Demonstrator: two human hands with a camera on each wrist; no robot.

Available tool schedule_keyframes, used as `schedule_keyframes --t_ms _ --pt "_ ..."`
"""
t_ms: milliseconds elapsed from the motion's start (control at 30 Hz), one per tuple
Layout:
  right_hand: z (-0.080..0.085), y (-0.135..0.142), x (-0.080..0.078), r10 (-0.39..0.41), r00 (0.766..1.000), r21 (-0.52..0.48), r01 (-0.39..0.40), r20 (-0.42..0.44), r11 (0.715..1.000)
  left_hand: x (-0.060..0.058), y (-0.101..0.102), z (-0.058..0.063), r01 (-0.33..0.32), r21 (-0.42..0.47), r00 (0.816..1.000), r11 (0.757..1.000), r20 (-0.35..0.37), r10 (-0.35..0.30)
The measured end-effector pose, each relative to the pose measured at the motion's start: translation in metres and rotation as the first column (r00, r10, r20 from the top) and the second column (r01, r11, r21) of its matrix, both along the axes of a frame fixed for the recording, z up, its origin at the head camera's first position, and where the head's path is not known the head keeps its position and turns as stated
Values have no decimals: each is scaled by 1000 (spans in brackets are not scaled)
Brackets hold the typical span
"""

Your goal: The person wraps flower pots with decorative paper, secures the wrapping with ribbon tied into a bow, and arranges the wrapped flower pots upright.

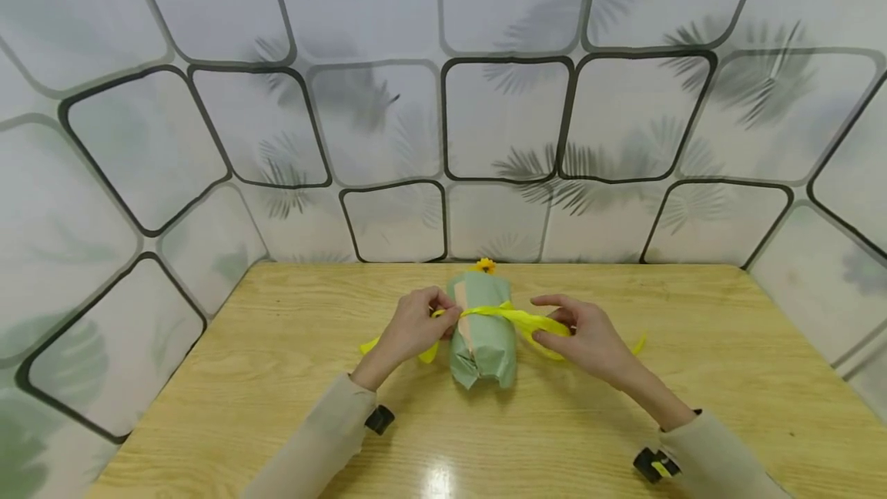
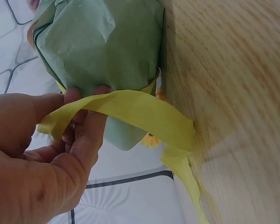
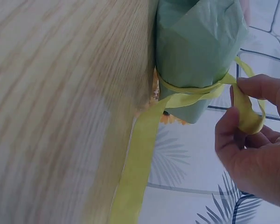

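A bouquet wrapped in green paper point(image 1: 490, 360) lies on the wooden table, its folded bottom end towards me. Orange-yellow flowers point(image 1: 485, 265) peek out at the far end. Round its middle runs a yellow ribbon point(image 1: 485, 310). At the bouquet's left side my left hand point(image 1: 414, 326) pinches the ribbon against the paper; a loose tail point(image 2: 144, 114) hangs over those fingers in the left wrist view. To the right, my right hand point(image 1: 592, 339) holds a ribbon loop point(image 3: 246, 109) between thumb and fingers. Another ribbon tail point(image 3: 142, 149) trails down onto the table in the right wrist view.
The light wooden table point(image 1: 291, 406) reaches back to a pale curtain point(image 1: 388, 129) with dark rounded outlines and leaf prints, which also stands at both sides. Black straps point(image 1: 379, 420) sit at both wrists beside the light sleeves point(image 1: 319, 437).
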State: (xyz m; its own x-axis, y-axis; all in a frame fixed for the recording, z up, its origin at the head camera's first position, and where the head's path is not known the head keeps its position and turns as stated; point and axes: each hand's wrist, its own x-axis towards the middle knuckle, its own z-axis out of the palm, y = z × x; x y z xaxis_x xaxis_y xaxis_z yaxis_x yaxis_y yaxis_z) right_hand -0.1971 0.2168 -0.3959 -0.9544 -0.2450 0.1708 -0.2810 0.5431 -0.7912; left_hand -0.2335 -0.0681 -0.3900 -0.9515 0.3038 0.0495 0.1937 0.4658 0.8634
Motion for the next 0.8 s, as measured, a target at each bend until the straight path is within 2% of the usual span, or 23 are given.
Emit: schedule_keyframes --t_ms 267,467,667,800 --pt "12 5 9 -21 1000 -82 21 1 996 -1 3 1 -5 -20 1000 1000 -4 5" --pt "11 10 11 -30 998 -173 40 59 984 -1 4 1 -8 -29 1000 1000 1 8" --pt "10 12 11 -39 997 -307 59 71 950 0 5 2 -8 -23 1000 1000 5 8" --pt "11 12 12 -32 995 -421 68 92 905 0 6 2 -9 -21 1000 1000 2 9"
